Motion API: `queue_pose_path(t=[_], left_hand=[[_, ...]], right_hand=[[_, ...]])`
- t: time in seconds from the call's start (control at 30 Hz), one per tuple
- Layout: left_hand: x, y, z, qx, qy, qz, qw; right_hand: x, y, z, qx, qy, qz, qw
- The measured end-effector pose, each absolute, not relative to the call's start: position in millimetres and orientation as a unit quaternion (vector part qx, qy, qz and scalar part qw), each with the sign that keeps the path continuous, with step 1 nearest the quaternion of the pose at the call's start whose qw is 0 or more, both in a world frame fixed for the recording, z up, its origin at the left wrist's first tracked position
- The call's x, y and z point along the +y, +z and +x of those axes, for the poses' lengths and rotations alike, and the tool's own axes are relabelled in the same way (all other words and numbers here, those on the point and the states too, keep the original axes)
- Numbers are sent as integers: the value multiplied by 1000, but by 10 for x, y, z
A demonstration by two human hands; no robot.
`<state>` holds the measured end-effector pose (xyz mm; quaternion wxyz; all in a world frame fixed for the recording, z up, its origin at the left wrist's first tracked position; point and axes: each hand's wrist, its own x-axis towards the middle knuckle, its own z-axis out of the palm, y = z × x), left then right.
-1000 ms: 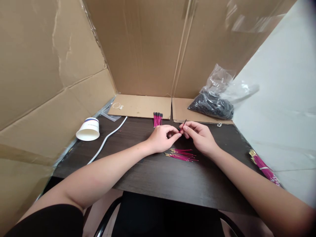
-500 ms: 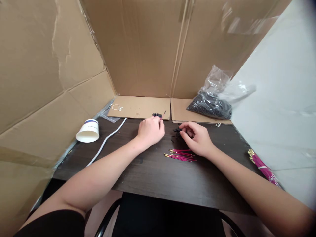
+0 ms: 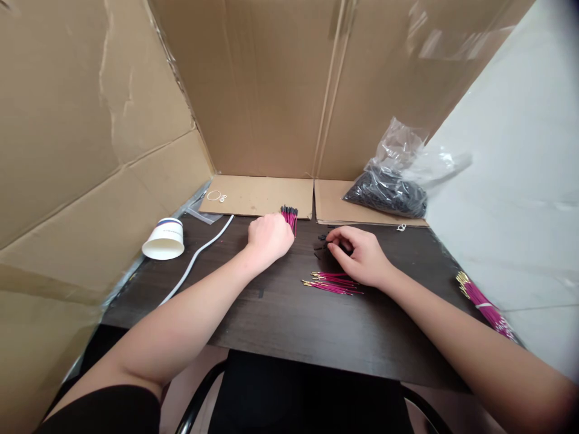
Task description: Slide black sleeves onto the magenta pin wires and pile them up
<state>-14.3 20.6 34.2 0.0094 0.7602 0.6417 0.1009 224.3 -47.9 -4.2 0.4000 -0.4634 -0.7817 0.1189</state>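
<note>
My left hand [image 3: 270, 236] is closed, knuckles up, against a pile of magenta wires [image 3: 288, 217] with black tips. One wire stands a little apart at the pile's right side; the curled fingertips are hidden, so I cannot tell what they hold. My right hand [image 3: 359, 253] curls over small black tube pieces [image 3: 322, 238], thumb and forefinger close together. Dark pieces show under its palm, but what the fingertips pinch is too small to make out. Just in front of that hand, loose magenta wires [image 3: 332, 288] with gold-coloured ends lie on the dark table [image 3: 280, 319].
A clear bag of black pieces [image 3: 389, 190] rests on cardboard at the back right. On the left are a tipped paper cup [image 3: 163, 239] and a grey cable [image 3: 194, 256]. A tied magenta wire bundle [image 3: 484, 304] lies at the right edge. Cardboard walls [image 3: 262, 90] enclose the back and left.
My left hand has drawn slightly left and toward me, uncovering more of the black-tipped pile. The wire that stuck out slanted from its fingers now lies alongside the pile. My right hand has barely moved.
</note>
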Motion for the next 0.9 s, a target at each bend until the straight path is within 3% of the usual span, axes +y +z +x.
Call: queue_pose_path(t=[0.37,0.77,0.9], left_hand=[[236,317,-143,628,86,773,28],[236,290,-153,615,117,780,7],[212,233,-132,506,201,838,26]], right_hand=[[-494,6,2249,-812,113,-436,371],[-639,267,2240,-886,164,-391,188],[-631,255,2243,-891,167,-386,170]])
